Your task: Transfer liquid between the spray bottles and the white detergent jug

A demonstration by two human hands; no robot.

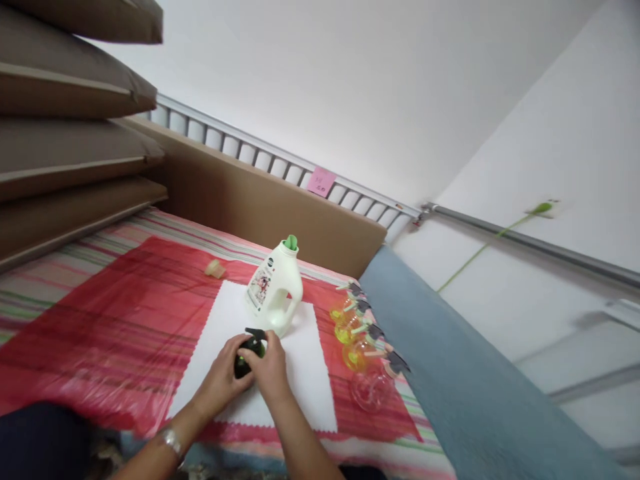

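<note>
My left hand (231, 365) is closed around the side of a small, rounded dark bottle (243, 366) with bright green on it. My right hand (270, 365) grips its upper part, beside a black piece that sticks out at the top. The fingers hide most of the bottle. Just beyond stands a white jug (281, 287) with a handle, a flowered label and a green spout at its open neck. Both hands are over a white scalloped mat (305, 393).
Several clear round spray bottles (354, 357), some with yellow liquid, line the right side of the red plastic sheet (120, 320). A beige cap (215, 269) lies behind the mat. Stacked brown cushions (75, 147) rise at left, and a brown board (260, 200) stands behind.
</note>
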